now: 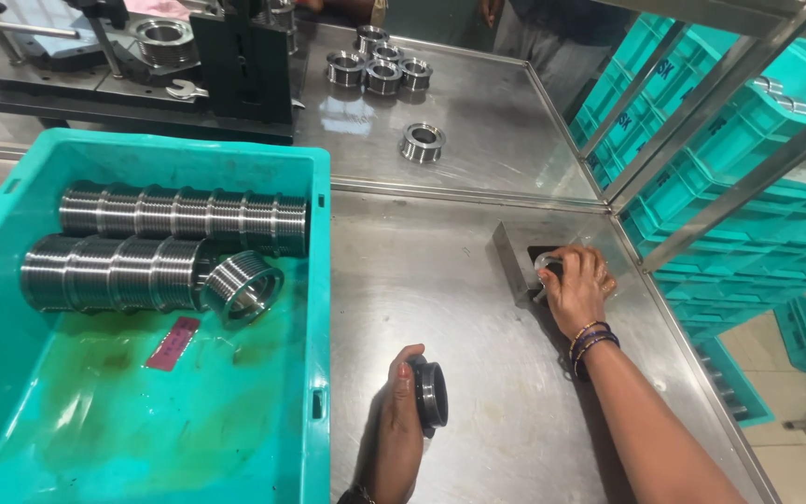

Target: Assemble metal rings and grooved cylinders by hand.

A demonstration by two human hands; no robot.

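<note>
While left hand [401, 420] grips dark ring [429, 393], right hand [575, 285] outstretched, clasping clear cup [547, 265].

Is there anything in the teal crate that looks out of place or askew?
Yes. One threaded metal ring at the end of the lower row leans off line, its open face turned outward. A small pink tag lies loose on the stained floor of the teal plastic crate.

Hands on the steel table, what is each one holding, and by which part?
Left hand grips a dark metal ring by its outer rim. Right hand rests on a small object at a metal block; the grip is hidden.
</note>
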